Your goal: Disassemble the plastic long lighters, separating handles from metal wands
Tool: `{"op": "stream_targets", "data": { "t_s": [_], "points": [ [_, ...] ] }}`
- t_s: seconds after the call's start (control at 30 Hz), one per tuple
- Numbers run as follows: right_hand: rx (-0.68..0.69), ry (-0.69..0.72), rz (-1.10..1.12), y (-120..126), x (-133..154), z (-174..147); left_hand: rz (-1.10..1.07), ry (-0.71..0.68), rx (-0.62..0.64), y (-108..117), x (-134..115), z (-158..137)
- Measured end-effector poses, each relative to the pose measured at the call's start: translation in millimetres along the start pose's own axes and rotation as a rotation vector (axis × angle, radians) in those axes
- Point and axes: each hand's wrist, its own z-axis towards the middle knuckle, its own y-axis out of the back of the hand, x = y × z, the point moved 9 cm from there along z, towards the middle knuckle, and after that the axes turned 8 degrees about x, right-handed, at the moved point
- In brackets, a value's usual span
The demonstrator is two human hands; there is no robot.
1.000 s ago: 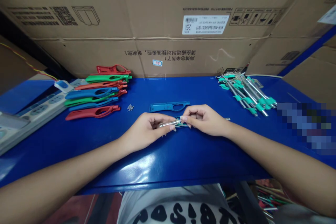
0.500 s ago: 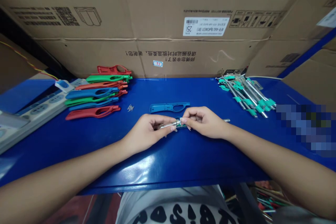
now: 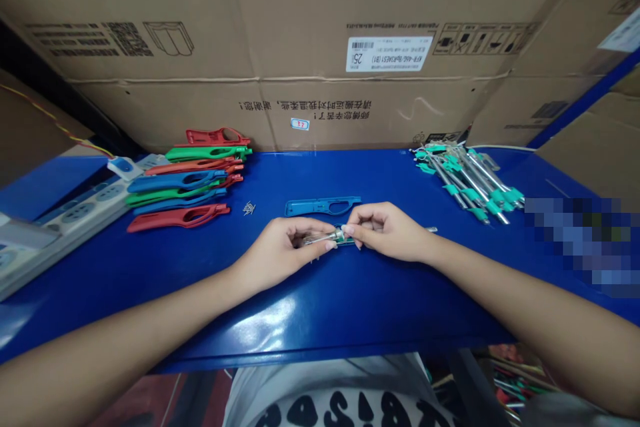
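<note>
My left hand (image 3: pixel 273 250) is closed around a small clear tube (image 3: pixel 320 237), with thumb below and fingers behind. At the tube's right end my right hand (image 3: pixel 383 230) pinches with thumb and forefinger, beside a green piece (image 3: pixel 340 235). A thin metal rod (image 3: pixel 432 229) shows past the right hand's wrist side; whether it joins the tube is hidden. Below the fingers is part of a blue casing, mostly covered by the hands. Just behind the hands lies a blue lighter casing half (image 3: pixel 320 205), its hollow side up.
Red, green, orange and blue casing halves (image 3: pixel 180 180) are stacked at the left, with small screws (image 3: pixel 249 208) near them. Metal rods with green parts (image 3: pixel 467 180) lie heaped at the right. A power strip (image 3: pixel 95 203) runs along the left; a cardboard box (image 3: pixel 300 53) stands behind.
Both hands keep nearly the same hold on the tube and barely move. The camera view has shifted very slightly.
</note>
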Motion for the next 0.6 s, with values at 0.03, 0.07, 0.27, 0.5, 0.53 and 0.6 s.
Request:
{"op": "stream_targets", "data": {
  "t_s": [0.03, 0.07, 0.27, 0.5, 0.53, 0.6],
  "points": [
    [0.007, -0.023, 0.034, 0.5, -1.8, 0.5, -0.01, -0.004, -0.007, 0.8, -0.1, 0.1],
    [0.013, -0.045, 0.067, 1.0, -3.7, 0.9, -0.015, -0.005, -0.008, 1.2, -0.1, 0.2],
    [0.012, -0.056, 0.175, 3.9, -5.4, 1.8, 0.007, 0.019, 0.004, 1.9, 1.1, 1.1],
    [-0.046, -0.038, 0.154, 2.8, -1.6, -0.1, 0.025, 0.017, -0.011, 0.4, 0.6, -0.2],
    [-0.052, -0.032, 0.148, 2.8, -1.0, -0.6, 0.032, 0.012, -0.01, -0.4, 0.7, -0.5],
    [-0.061, -0.019, 0.137, 3.2, -0.2, -1.2, 0.053, 0.003, -0.015, -1.3, 1.2, -1.4]
  ]
}}
